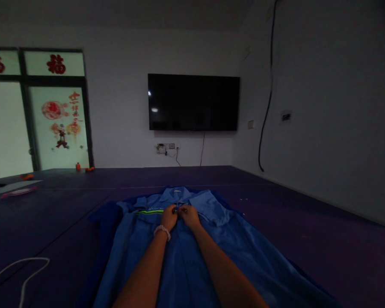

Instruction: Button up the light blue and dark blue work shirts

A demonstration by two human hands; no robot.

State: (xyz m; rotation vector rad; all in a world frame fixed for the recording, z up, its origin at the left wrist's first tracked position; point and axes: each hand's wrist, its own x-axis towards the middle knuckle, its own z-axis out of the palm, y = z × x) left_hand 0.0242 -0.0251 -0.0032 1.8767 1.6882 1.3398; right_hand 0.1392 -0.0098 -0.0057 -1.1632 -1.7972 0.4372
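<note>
A blue work shirt [186, 248] lies spread out, front up, its collar [175, 194] pointing away from me. A yellow-green stripe [150, 211] and some lettering cross its chest on the left. Darker blue cloth [107, 222] shows from beneath it. My left hand [169, 217], with a pink band on the wrist, pinches the shirt's front edge just below the collar. Close beside it, my right hand [190, 216] pinches the same front edge. The fingertips nearly meet, and whatever small part lies between them is too dark to make out.
The shirt lies on a wide purple surface [308, 231]. A white cable [35, 259] curls at the near left. Small orange objects [78, 166] and a pink-edged item [19, 191] lie at the far left. A television [194, 102] hangs on the far wall; a black cable [267, 115] hangs on the right.
</note>
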